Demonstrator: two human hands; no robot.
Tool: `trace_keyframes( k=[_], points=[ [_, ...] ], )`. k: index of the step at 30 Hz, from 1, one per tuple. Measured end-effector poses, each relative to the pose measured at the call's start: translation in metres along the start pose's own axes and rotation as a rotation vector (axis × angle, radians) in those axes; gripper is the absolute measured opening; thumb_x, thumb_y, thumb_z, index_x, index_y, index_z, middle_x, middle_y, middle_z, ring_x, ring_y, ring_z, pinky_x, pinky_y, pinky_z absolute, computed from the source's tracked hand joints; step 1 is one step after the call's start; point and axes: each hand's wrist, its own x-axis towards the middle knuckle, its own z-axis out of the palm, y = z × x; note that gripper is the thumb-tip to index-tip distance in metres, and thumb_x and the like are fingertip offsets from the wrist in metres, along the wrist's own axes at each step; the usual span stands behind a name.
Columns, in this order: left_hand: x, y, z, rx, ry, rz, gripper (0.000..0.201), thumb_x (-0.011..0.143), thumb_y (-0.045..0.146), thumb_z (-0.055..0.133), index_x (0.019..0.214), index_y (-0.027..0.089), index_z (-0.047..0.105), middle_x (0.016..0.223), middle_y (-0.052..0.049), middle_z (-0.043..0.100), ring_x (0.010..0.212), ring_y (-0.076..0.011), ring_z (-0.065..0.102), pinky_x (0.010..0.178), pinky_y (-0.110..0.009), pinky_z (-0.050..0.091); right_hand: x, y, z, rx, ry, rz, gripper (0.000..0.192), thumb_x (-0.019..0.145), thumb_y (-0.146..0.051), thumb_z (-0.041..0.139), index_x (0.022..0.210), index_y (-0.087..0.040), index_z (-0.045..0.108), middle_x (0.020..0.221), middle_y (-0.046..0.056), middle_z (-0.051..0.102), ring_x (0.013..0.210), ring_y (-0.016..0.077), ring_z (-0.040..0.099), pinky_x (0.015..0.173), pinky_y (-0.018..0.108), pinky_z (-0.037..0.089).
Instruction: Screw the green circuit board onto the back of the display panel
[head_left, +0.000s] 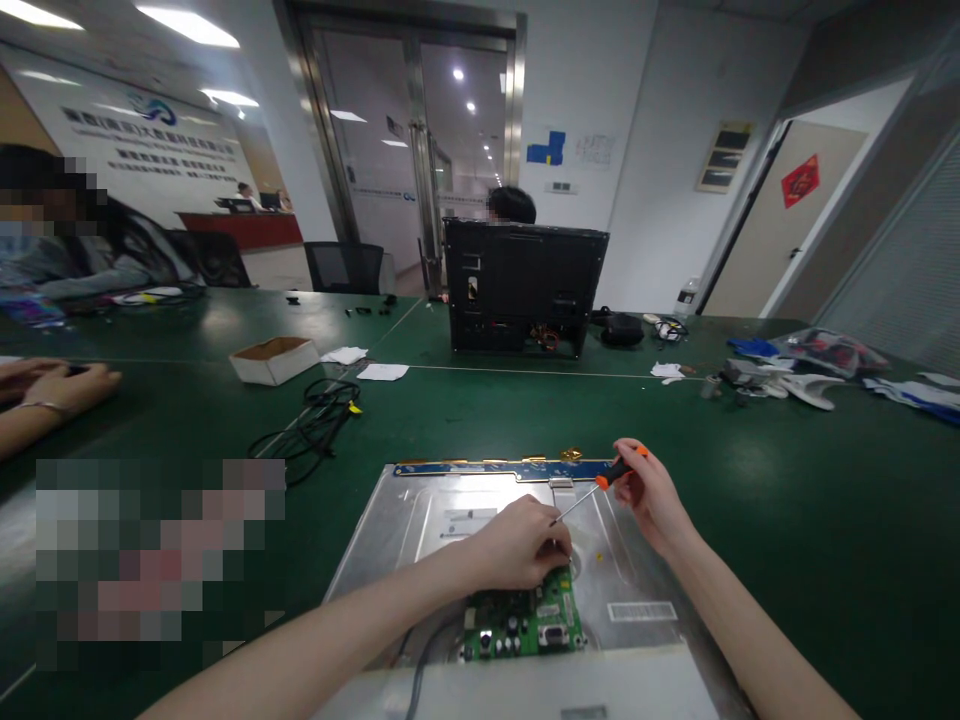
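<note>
My right hand (654, 500) grips a screwdriver (616, 470) by its black and orange handle. Its thin metal shaft slants down to the left, and the tip ends at the fingers of my left hand (529, 542). Those fingers are curled together at the upper edge of a green circuit board (525, 625); what they pinch, if anything, is hidden. The board lies on the silver metal back of a flat display panel (641, 570). Along the panel's far edge runs a narrow blue circuit strip (465, 470), joined to a ribbon cable (561, 484).
Black cables (311, 425) lie left of the panel, near an open cardboard box (274, 362). Beyond stands a black monitor casing (525, 285), with a person behind it. Another person's hands (67, 390) rest at the left. Tools and bags (825, 355) lie far right.
</note>
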Motion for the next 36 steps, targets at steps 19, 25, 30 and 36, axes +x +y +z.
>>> trace_keyframes(
  k=[19,25,30,36],
  points=[
    [0.003,-0.016,0.005,-0.371,0.000,-0.095,0.005,0.080,0.014,0.075,0.082,0.017,0.077,0.078,-0.002,0.070,0.072,-0.0151,0.062,0.066,-0.021,0.043,-0.026,-0.009,0.003,-0.305,0.029,-0.509,0.039,0.088,-0.058,0.060,0.089,-0.020,0.061,0.072,-0.001,0.059,0.053,0.0117,0.053,0.050,0.025,0.044],
    [0.003,-0.016,0.005,-0.426,-0.006,-0.128,0.004,0.081,0.016,0.074,0.084,0.017,0.077,0.077,-0.001,0.069,0.072,-0.0148,0.061,0.065,-0.020,0.042,-0.041,-0.002,0.002,-0.583,-0.143,-0.870,0.036,0.097,-0.055,0.046,0.087,-0.022,0.056,0.072,0.000,0.058,0.063,0.0161,0.057,0.059,0.029,0.046],
    [0.005,-0.017,0.005,-0.454,-0.011,-0.123,0.005,0.078,0.012,0.076,0.082,0.016,0.077,0.076,-0.001,0.070,0.071,-0.0141,0.061,0.065,-0.019,0.042,-0.043,-0.001,0.005,-0.711,-0.136,-0.937,0.032,0.099,-0.052,0.044,0.093,-0.022,0.054,0.065,-0.002,0.057,0.050,0.0131,0.053,0.047,0.024,0.042],
    [0.006,-0.016,0.006,-0.506,0.010,-0.123,0.007,0.077,0.009,0.075,0.080,0.015,0.076,0.076,-0.001,0.071,0.071,-0.0143,0.063,0.065,-0.019,0.044,-0.043,-0.006,0.011,-0.775,-0.156,-0.962,0.030,0.099,-0.050,0.044,0.106,-0.022,0.052,0.064,-0.004,0.060,0.043,0.0122,0.053,0.041,0.023,0.041]
  ],
)
